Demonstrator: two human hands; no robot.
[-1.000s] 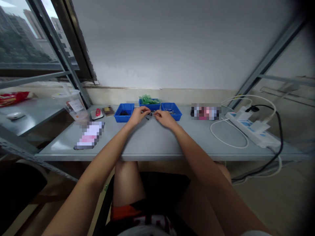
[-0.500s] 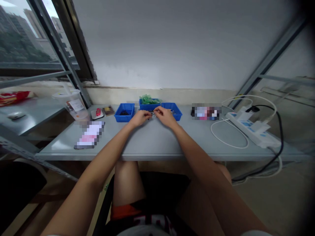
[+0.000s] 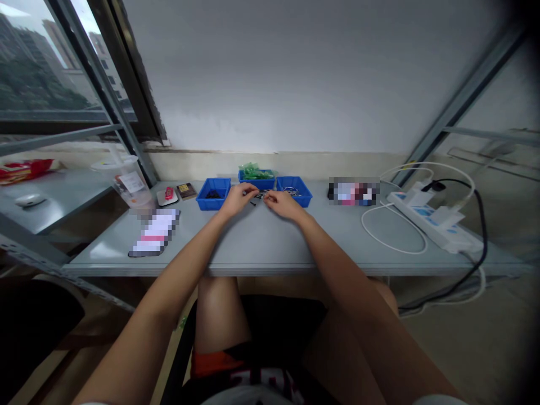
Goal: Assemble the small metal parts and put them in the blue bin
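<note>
My left hand (image 3: 239, 199) is over the table with its fingers bent together at the tips. Facing it, my right hand (image 3: 283, 203) has thumb and fingers drawn into a pinch. Whatever is in either set of fingertips is too small to make out. Small dark and shiny pieces (image 3: 256, 201) lie on the table between the hands. Left of them is a blue bin (image 3: 205, 203) with dark bits in it. Behind them, a second blue bin (image 3: 248, 184) holds green plastic packets (image 3: 252, 171). A third blue bin (image 3: 306, 199), with thin shiny metal pieces, is partly behind my right hand.
A phone (image 3: 155, 233), a lidded drink cup (image 3: 131, 183), a red item on a white tray (image 3: 169, 194) and a dark packet (image 3: 186, 190) are on the left. At right are a blurred-out item (image 3: 353, 192), a white power strip (image 3: 434, 222) and looping cables (image 3: 394, 244).
My left hand has shifted slightly up and left, and my right hand's fingers have lowered and curled more. More of the small pieces between them now shows.
</note>
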